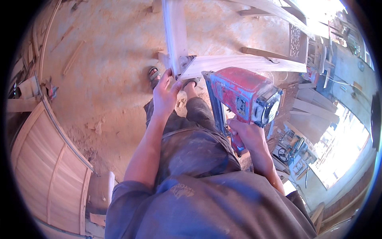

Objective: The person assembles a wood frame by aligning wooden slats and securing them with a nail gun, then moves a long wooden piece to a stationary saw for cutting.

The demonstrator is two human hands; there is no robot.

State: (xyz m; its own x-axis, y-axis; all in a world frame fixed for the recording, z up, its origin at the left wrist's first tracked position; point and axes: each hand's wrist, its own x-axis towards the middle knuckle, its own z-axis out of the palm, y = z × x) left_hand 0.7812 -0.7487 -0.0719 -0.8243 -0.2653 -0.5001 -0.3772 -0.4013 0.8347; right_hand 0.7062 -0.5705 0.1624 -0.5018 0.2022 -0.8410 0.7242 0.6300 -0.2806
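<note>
My right hand (247, 133) is wrapped round the handle of a red nail gun (242, 87), raised in front of my right side. Its nose end sits near the corner of a wooden frame. At that corner a long upright board (177, 32) meets a second board (246, 65) that runs off to the right. A small dark corner piece (186, 63) shows at the joint. My left hand (165, 91) reaches up to this corner, its fingers pressed against the end of the upright board; whether they pinch anything smaller is hidden.
A panelled wooden door (51, 167) leans at the lower left. Thin wood strips (73, 57) lie on the dusty floor (107, 79). At right are a carved lattice panel (297, 42), stacked boards (314, 109) and machinery with a handwheel (281, 154). My sandalled feet stand beneath the frame corner.
</note>
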